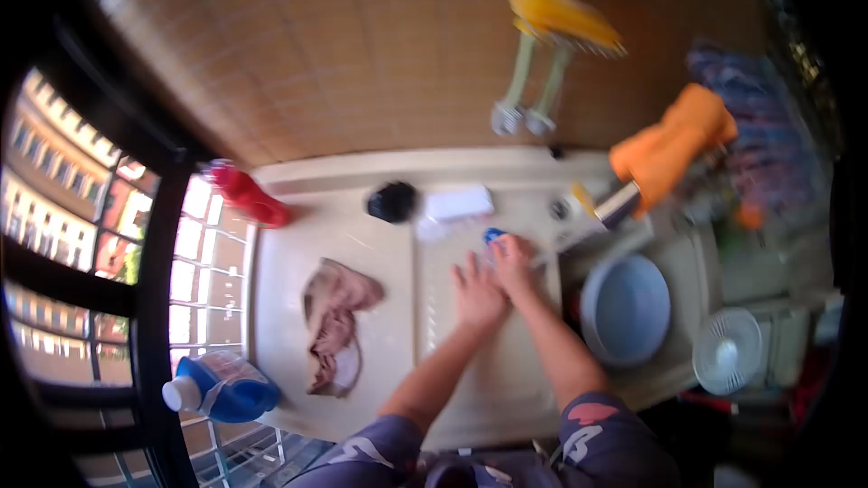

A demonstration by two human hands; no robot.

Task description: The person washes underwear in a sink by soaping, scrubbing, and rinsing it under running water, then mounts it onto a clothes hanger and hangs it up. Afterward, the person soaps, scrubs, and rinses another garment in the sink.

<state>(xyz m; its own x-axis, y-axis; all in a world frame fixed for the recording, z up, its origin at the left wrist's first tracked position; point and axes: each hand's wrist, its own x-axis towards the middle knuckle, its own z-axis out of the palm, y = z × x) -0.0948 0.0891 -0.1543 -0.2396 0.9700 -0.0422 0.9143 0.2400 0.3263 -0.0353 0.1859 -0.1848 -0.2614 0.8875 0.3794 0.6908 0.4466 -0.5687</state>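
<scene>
Both my hands are together over the ribbed middle of the pale laundry sink [416, 307]. My left hand [479, 295] lies with its fingers stretched and spread on the ribbed surface, touching nothing else that I can make out. Just right of it, my right hand [514, 264] is closed, with a small blue object [493, 235] showing at its fingertips. Blur hides what kind of thing that is. Beyond the hands lie a white block [459, 203] and a round black thing [391, 202]. A crumpled dusty-pink cloth item [339, 316] rests on the left side.
A red bottle [249, 197] and a blue jug with a white cap [226, 389] stand along the left edge. At right are a round pale basin [626, 312], a white basket [728, 351] and an orange cloth [674, 149] near the tap. A yellow brush [561, 14] hangs on the wall.
</scene>
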